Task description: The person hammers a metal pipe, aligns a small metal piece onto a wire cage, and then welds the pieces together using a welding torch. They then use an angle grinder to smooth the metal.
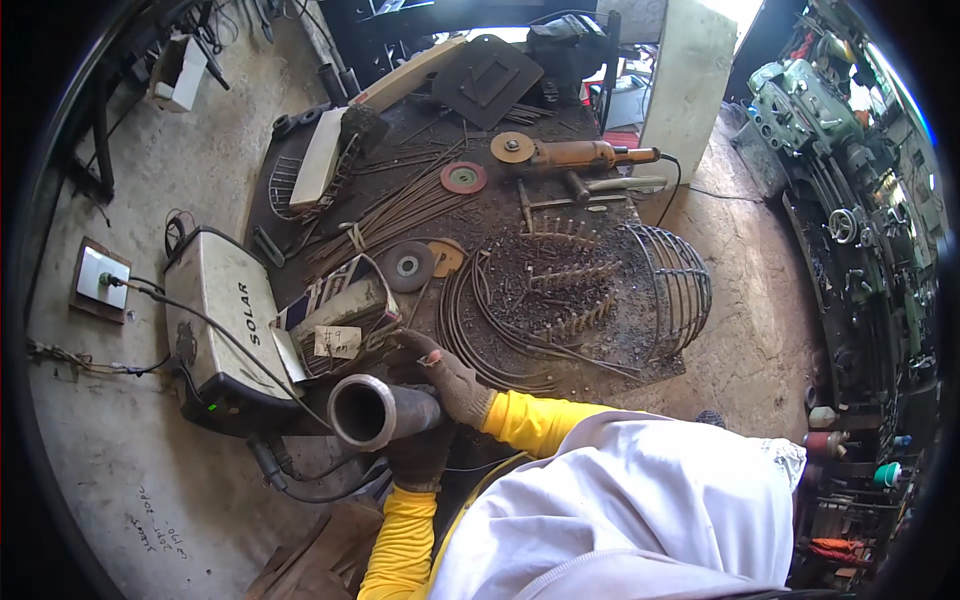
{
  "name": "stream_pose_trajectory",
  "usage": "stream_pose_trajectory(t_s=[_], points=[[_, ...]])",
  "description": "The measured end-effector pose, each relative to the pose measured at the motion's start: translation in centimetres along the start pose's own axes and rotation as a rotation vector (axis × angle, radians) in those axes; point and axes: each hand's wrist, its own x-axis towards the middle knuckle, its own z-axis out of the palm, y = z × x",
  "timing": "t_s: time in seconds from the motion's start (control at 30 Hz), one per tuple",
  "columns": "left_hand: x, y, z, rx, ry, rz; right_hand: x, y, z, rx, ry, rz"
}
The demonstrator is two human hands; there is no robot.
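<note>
A short, thick-walled steel pipe (364, 412) is held near the left front of the workbench, its round open end facing me. My left hand (418, 458), in a dark glove, supports it from below, with the fingers partly hidden by the pipe. Just beyond the pipe is my right hand (455, 388), in a worn grey-brown glove with a bare fingertip showing through. Its fingers stretch left towards an open box of thin welding rods (345, 305), which has a handwritten card tag (337, 342) on it. I cannot tell whether the right palm touches the pipe.
A white welding machine (225, 310) with cables stands at the left. On the dark workbench (400, 135) lie an orange angle grinder (575, 154), grinding discs (464, 178), coiled wire (460, 325), loose rods and metal debris. A wire cage (683, 285) sits at the right edge; machinery (840, 200) stands beyond.
</note>
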Motion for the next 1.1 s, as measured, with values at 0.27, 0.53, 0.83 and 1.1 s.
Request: stream_pose_trajectory(t_s=[0.27,0.53,0.83,1.1], points=[[-0.4,-1.9,-1.5,-0.016,0.0,0.067,-0.2,0.1,-0.1,-0.037,0.041,0.038],[-0.1,0.2,-2.4,-0.141,-0.019,-0.095,-0.3,0.4,-0.5,-0.164,0.093,-0.004],[-1.0,-1.7,-1.3,-0.238,-0.014,-0.117,-6.7,-5.5,-0.7,-0.901,0.232,0.374],[-3.0,0.5,-1.5,0.241,0.326,-0.02,-6.4,-5.5,2.0,-0.755,0.349,0.443]])
